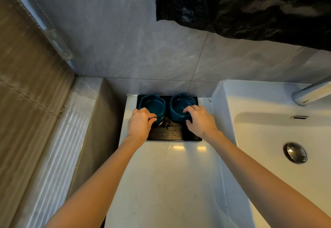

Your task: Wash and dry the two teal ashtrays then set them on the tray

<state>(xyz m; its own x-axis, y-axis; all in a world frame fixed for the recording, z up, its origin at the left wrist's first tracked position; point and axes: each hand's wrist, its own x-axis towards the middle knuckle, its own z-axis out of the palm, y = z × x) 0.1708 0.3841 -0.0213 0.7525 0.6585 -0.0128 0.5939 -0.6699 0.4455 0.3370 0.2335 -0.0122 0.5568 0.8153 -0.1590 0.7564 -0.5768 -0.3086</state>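
Grip: our L hand [139,122] pinches L ashtray [152,104] near rim, R hand [201,121] clasps R ashtray [179,106] | both on tray [169,134] far end, side by side | we can't tell if washed/dried.

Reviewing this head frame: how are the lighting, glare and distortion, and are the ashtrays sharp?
Head view: dim, warm light; two glare patches on the counter near the tray; wide-angle bowing toward the edges; left ashtray and right ashtray sharp, gripped by the left hand and right hand; sink brighter.
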